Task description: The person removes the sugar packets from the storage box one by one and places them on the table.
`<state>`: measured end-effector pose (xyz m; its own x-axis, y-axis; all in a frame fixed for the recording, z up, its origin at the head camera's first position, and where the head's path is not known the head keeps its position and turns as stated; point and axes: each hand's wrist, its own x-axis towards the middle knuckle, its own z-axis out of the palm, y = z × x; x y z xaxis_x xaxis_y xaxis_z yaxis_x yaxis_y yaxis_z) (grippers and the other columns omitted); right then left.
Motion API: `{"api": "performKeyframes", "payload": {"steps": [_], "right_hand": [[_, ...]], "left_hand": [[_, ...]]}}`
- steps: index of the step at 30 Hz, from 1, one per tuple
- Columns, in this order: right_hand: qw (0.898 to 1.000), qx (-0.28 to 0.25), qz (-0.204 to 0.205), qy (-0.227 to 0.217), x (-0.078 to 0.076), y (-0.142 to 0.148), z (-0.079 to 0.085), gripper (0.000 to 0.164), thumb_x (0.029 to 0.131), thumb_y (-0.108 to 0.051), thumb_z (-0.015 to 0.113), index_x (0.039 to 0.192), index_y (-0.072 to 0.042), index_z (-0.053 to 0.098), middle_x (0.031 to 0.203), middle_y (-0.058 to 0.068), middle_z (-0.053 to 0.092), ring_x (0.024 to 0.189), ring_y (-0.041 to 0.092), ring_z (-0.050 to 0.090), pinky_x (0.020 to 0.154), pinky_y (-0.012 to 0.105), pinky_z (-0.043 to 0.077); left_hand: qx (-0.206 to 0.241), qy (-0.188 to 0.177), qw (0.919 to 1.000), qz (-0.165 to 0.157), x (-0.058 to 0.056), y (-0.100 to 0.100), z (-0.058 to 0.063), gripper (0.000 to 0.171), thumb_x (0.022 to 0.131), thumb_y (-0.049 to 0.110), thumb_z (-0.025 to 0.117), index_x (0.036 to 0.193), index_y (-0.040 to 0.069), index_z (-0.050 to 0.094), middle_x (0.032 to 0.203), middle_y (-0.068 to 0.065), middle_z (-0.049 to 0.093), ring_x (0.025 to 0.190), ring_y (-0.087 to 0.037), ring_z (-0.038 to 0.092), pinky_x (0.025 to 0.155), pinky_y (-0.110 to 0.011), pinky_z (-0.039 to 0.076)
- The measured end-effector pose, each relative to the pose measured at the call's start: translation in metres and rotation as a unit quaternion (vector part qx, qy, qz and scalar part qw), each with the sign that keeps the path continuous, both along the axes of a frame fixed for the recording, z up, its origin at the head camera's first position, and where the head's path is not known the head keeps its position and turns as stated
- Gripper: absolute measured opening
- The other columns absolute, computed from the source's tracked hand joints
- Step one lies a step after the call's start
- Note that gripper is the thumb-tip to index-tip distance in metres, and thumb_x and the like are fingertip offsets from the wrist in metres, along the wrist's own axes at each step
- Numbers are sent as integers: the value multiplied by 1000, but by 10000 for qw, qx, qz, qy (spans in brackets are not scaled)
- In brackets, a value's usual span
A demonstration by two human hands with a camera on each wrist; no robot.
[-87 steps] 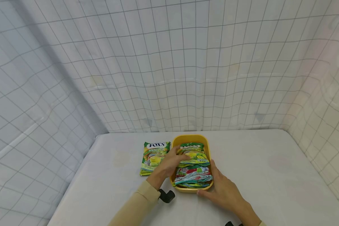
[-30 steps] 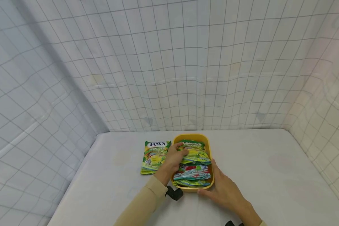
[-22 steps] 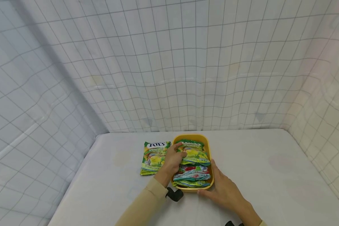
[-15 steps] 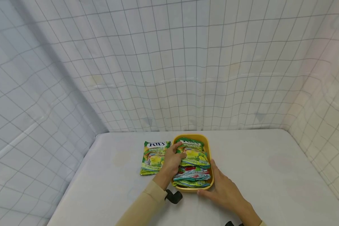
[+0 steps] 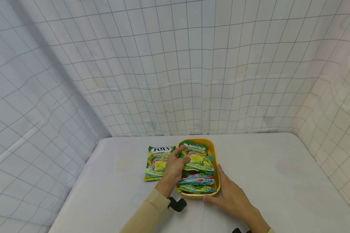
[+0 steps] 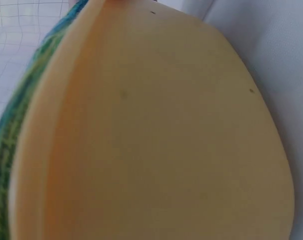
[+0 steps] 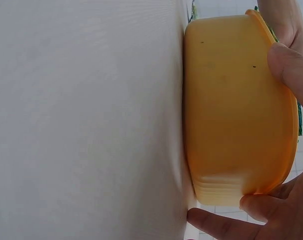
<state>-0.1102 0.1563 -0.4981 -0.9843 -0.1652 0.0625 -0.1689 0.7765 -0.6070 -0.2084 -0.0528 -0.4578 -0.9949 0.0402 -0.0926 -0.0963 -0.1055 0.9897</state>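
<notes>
A yellow plastic tub (image 5: 196, 196) stands on the table, filled with several candy bags. My left hand (image 5: 174, 166) reaches over its left rim and holds the top green FOX'S Spring Tea candy bag (image 5: 197, 159) by its left side, thumb on the printed face. That bag lies tilted near the tub's back left. Below it show a red and teal bag (image 5: 198, 179) and another green bag (image 5: 196, 188). With thumb at the front rim and fingers along the right side, my right hand (image 5: 234, 197) grips the tub. The tub's wall (image 7: 236, 105) fills much of the right wrist view.
Left of the tub, a green FOX'S candy bag (image 5: 158, 161) lies flat on the white table (image 5: 265, 168), partly behind my left hand. White grid-patterned cloth (image 5: 192, 81) hangs behind the table and along both sides.
The top candy bag has shifted left and slightly back with my left hand, uncovering part of the tub's right interior. My right hand stays on the tub.
</notes>
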Motion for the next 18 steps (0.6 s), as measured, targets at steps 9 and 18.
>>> {"api": "performKeyframes", "payload": {"steps": [9,18], "right_hand": [[10000,-10,22,-4,0,1,1,127,75,-68,79,164,-8,10,157,21,39,131,41,53,99,56,49],[10000,37,-15,-48,0,0,2,128,74,-68,80,164,-10,10,156,21,40,130,40,53,99,56,49]], "left_hand": [[465,-49,9989,17,2,-4,1,52,93,-13,63,143,0,56,160,-25,28,151,-41,15,93,-37,45],[769,-102,9970,14,4,-9,3,54,93,-11,63,145,3,55,161,-25,28,150,-44,16,107,-50,33]]}}
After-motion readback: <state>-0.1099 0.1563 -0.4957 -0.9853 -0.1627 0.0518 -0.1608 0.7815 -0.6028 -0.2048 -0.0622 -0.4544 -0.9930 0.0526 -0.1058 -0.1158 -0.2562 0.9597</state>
